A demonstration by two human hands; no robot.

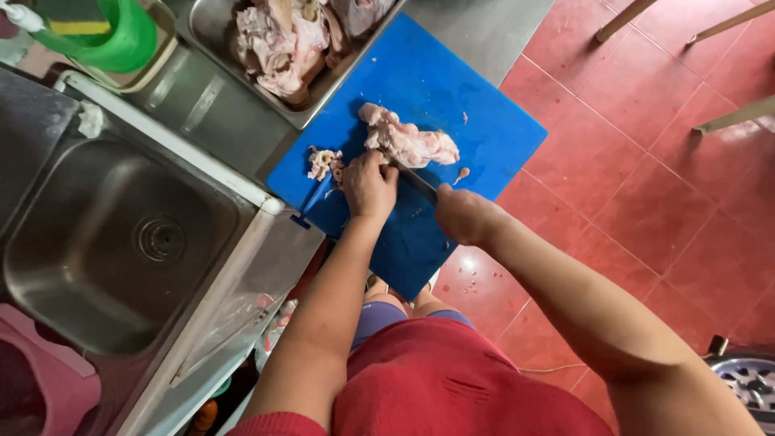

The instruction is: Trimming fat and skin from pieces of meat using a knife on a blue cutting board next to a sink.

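A piece of raw pale pink meat (408,141) lies on a blue cutting board (476,105). My left hand (370,184) presses down on the near end of the meat, fingers curled on it. My right hand (462,214) grips the handle of a knife (418,183), whose blade runs up under the meat beside my left hand. A small heap of cut scraps (324,162) sits on the board left of my left hand.
A metal tray (319,101) holding more raw meat stands behind the board. A steel sink (121,242) is at the left, a green bottle (113,32) at the top left, a pink tub (40,379) at the bottom left. Red floor tiles (646,161) lie to the right.
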